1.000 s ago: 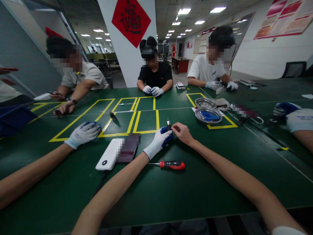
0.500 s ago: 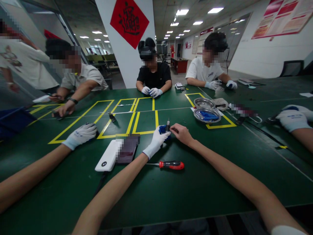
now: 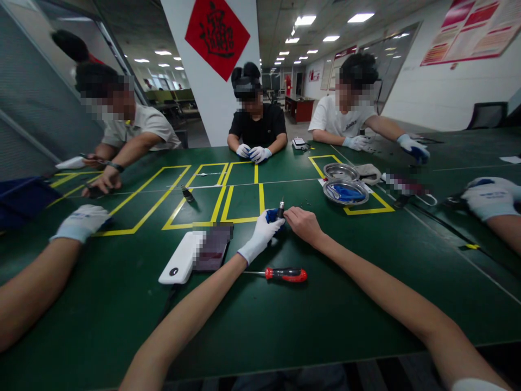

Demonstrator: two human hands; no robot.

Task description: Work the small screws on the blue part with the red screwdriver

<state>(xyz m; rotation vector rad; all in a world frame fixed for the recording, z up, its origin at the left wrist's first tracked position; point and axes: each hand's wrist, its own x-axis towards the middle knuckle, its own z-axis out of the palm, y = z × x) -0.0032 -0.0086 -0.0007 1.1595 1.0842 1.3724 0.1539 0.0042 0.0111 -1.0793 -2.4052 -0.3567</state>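
Note:
My left hand (image 3: 262, 234), in a white glove with blue palm, is closed around a small black cylindrical part with a silver collar and thin metal pin (image 3: 281, 207), held upright. Bare, my right hand (image 3: 304, 222) is pinched just to the right of that part, its fingertips touching or very near its side. Whatever lies between those fingertips is too small to make out. Closer to me, a red and black screwdriver (image 3: 286, 275) lies on the green table, its shaft partly hidden behind my left forearm. A similar black cylindrical part (image 3: 187, 194) stands further left.
A white power bank (image 3: 179, 260) and a dark phone (image 3: 213, 248) lie left of my forearm. Metal bowls (image 3: 345, 200), one holding something blue, stand ahead right. Yellow tape (image 3: 244, 220) marks the table (image 3: 325, 320). A co-worker's gloved hand (image 3: 83, 221) rests at left; other people sit around.
My right fingers have shifted slightly and curled more beside the part; my left hand stays put. The co-worker's gloved hand at left moved further left, and a person across right reached out sideways.

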